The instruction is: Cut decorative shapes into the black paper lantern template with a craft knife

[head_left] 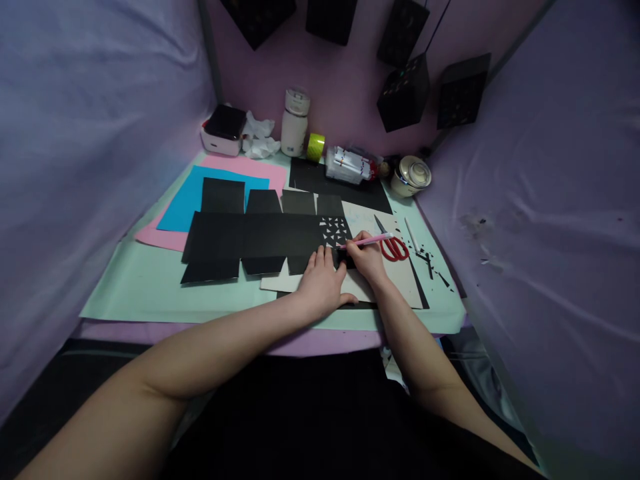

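A black paper cutout [270, 233] with flaps along both long sides lies flat on the table. Its right panel has several small triangular openings [334, 230]. My left hand [323, 283] rests on the lower edge of that panel, fingers spread, thumb out to the right. In my right hand [367, 257] is a pink pen-like tool [367, 241], its tip down on the panel just beyond my left fingertips. Under the right part of the cutout lies a pale board [400, 283]. Red-handled scissors [395, 249] lie on the board, right of my right hand.
Blue paper [185, 200] and pink paper [160, 233] lie at the left. A bottle [295, 127], yellow tape [315, 147], a lidded cup [411, 176] and a white box [223, 141] stand behind. Black scraps [444, 280] are at right; black boxes [406, 93] hang above.
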Motion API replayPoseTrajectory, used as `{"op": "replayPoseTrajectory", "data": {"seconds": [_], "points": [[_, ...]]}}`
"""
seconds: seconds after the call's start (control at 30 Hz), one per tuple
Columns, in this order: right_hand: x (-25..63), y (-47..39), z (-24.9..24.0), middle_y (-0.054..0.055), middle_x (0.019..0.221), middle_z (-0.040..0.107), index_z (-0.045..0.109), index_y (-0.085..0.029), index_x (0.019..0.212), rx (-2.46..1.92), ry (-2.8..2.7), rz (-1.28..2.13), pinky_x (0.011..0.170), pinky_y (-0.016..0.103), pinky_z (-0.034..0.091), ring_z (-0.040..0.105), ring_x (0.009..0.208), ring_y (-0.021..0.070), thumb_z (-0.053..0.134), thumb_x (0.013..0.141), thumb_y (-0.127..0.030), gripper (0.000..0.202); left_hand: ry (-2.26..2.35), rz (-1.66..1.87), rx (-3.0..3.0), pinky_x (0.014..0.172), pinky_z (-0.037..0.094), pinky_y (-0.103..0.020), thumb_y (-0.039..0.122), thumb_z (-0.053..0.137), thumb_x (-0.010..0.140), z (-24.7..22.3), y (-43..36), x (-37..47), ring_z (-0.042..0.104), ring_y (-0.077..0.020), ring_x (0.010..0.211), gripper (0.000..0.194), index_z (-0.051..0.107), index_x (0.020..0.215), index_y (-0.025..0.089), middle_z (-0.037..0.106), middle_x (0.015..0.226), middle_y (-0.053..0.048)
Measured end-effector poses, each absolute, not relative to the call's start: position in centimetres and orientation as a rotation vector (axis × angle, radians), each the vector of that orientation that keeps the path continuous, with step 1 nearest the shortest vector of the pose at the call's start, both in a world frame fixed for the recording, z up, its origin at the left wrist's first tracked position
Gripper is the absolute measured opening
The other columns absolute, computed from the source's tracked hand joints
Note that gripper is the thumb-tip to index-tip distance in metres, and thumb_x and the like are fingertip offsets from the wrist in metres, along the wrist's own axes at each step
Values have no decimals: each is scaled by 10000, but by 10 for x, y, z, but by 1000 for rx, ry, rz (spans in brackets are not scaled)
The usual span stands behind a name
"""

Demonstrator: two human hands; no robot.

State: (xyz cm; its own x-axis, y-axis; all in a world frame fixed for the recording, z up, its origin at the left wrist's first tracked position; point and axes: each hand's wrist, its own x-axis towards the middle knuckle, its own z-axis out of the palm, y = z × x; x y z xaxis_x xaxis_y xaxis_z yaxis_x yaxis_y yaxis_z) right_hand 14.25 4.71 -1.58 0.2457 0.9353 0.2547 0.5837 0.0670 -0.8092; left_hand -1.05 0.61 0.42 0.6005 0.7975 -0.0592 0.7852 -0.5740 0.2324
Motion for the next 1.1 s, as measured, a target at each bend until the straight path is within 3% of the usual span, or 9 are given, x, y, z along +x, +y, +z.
{"op": "replayPoseTrajectory", "data": {"seconds": [1.1], "points": [[142, 46, -16, -40, 599, 557, 470, -233, 647, -1593, -1462, 530, 602, 286, 399, 522, 595, 154, 586, 763, -298, 177, 1308, 68, 2600, 1175, 180, -517, 730, 560, 794, 5, 6, -10, 193, -450, 1454, 935, 393, 1484, 122, 260, 1564, -255]]}}
